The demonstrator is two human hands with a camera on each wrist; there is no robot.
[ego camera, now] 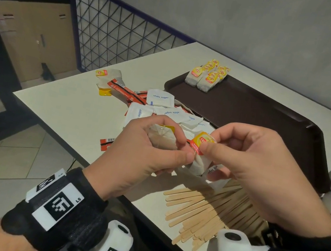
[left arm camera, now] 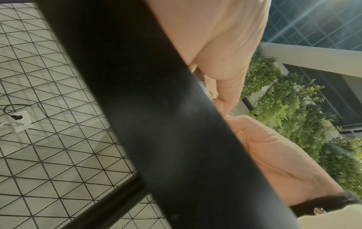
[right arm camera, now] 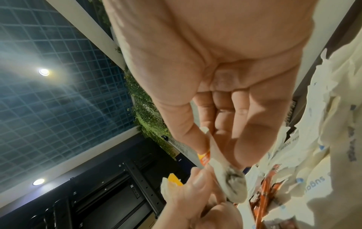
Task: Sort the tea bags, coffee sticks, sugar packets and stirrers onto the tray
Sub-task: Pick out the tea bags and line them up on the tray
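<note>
My left hand (ego camera: pixel 144 150) grips one tea bag (ego camera: pixel 161 139); my right hand (ego camera: pixel 247 168) pinches the yellow tag (ego camera: pixel 201 141) of a second tea bag (ego camera: pixel 199 164). Sugar packets (ego camera: pixel 160 99) lie just beyond, stirrers (ego camera: pixel 204 214) beneath my right wrist, and sorted tea bags (ego camera: pixel 208 74) on the tray (ego camera: pixel 260 120) farther out.

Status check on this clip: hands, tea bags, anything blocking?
Left hand grips one tea bag; right hand pinches another's yellow tag. Tea bag stack on tray far corner. Sugar packets, stirrers unsorted on table; nothing blocking.
</note>
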